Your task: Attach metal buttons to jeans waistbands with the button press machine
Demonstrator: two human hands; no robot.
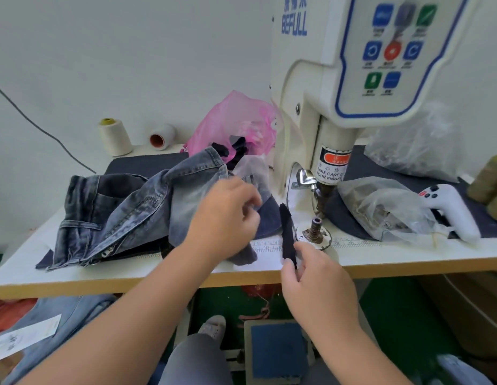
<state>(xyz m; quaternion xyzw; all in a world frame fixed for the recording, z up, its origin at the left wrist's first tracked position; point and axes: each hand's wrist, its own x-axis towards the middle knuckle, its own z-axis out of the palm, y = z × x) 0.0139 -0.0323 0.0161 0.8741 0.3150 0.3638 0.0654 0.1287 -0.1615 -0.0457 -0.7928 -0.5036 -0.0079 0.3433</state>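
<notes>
We see the jeans (125, 207) heaped at centre left on the bench (164, 276), zipper end toward the lower left. Our left hand (227, 218) rests on the denim, fingers curled into the fabric. Our right hand (314, 282) pinches a dark fabric strip (286, 232) between its fingers, its long axis running nearly vertical in the frame, just left of the button press machine's (333, 107) lower die (316, 227).

one head-worn wide-angle view, forward and down, close over the table (164, 276) edge and hands
</notes>
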